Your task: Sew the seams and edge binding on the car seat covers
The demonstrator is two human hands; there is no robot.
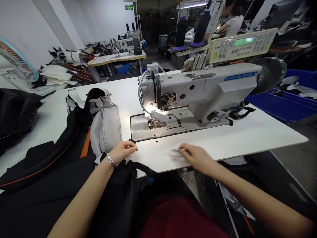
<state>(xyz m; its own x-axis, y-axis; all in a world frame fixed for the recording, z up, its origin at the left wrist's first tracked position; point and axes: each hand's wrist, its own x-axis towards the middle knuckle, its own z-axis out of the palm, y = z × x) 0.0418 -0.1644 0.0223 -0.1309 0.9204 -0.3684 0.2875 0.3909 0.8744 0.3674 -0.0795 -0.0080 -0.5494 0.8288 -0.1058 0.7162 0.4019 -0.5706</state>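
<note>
My left hand [123, 152], with a silver bracelet at the wrist, is closed in a pinch beside the sewn grey-and-black padded piece [106, 127]. Whatever lies between its fingertips is too fine to make out; a thin thread shows on the machine bed nearby. Over the white tabletop, my right hand [195, 158] is closed around a small, dark, thin object blurred by motion. In front of both hands stands the sewing machine [198, 89], its lamp lighting the needle area. Black fabric with orange piping [56, 172] drapes over the table's left side and front edge.
Thread cones [180, 34] and a control panel [242, 44] rise behind the machine. A fan [18, 59] and dark fabric [17, 115] are on the left. Blue bins [279, 102] stand at the right. Farther back are another sewing table [119, 58] and a person [234, 26].
</note>
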